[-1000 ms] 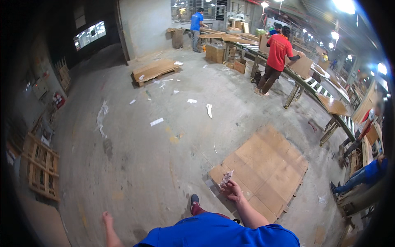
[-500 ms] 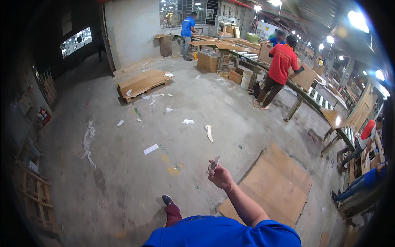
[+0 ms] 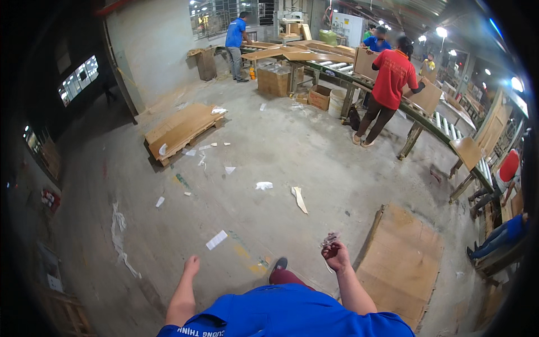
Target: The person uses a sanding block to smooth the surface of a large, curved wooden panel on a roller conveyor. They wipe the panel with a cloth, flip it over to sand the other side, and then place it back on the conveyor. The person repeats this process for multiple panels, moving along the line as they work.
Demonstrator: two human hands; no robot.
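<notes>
I see right hand [image 3: 337, 257] gripping a crumpled scrap [image 3: 330, 240], held above the floor [image 3: 359, 180], left of the cardboard sheet [image 3: 398, 267]. Left hand [image 3: 192, 265] well apart, can't tell if it's open or closed.

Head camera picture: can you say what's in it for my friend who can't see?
A person's right hand holds a small crumpled thing over a grey floor; the left hand hangs apart from it. White scraps lie ahead, flat brown cardboard lies at the right, and a red-shirted person stands by a roller conveyor beyond.
</notes>
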